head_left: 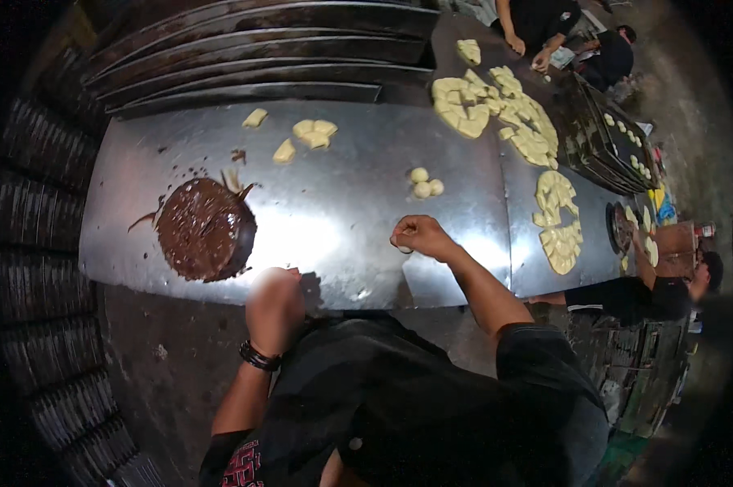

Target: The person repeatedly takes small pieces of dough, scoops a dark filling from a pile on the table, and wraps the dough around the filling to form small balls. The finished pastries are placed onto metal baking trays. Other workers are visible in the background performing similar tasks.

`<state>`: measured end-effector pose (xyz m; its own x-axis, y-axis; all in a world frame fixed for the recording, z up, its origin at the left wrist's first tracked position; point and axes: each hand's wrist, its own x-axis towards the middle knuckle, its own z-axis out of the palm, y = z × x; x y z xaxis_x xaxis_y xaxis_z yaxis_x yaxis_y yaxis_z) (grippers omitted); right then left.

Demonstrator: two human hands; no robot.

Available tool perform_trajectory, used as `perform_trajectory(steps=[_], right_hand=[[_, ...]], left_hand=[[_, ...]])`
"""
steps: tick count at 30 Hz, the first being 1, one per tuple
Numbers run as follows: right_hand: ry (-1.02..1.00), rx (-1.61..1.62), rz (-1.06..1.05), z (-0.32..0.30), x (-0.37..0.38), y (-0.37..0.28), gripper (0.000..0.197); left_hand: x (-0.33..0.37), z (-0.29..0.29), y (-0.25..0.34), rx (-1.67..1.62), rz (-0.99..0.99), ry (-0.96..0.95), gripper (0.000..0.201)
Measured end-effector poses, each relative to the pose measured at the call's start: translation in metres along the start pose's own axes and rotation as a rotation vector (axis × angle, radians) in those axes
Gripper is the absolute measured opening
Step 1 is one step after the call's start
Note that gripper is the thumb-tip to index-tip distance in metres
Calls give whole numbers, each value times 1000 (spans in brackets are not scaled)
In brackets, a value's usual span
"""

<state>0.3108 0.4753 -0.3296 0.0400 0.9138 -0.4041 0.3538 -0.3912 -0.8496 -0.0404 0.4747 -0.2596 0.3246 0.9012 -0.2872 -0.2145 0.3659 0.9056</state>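
Observation:
My right hand [423, 237] is over the metal table near its front edge, its fingers closed on a small dough ball [405, 249] that mostly hides beneath them. Three pale round dough balls [422, 189] sit close together just beyond it. By the front edge is my left hand [274, 304], with a dark bracelet on the wrist; it is blurred and its fingers cannot be made out. Beyond my left hand stands a round pan [206, 230] of glossy brown filling, with utensil handles at its rim. Flat dough pieces [314, 132] lie farther back.
Long dark metal trays [253, 69] are stacked along the table's back edge. Many cut dough pieces [531, 134] spread over the right part. Trays with dough balls [606, 134] stand beyond. Co-workers' hands [515, 42] are at the far right; another person [634, 299] works at the right.

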Motion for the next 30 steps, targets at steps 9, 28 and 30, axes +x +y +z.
perform_trajectory(steps=[9,28,30], right_hand=[[390,-64,38,-121,95,-9,24],[184,-662,-802,-81,90,33,42],[197,-698,-801,-81,90,41,37]], left_hand=[[9,65,-16,62,-17,80,23],[16,95,-16,196,-5,217,26],[16,96,-16,195,29,191,24]])
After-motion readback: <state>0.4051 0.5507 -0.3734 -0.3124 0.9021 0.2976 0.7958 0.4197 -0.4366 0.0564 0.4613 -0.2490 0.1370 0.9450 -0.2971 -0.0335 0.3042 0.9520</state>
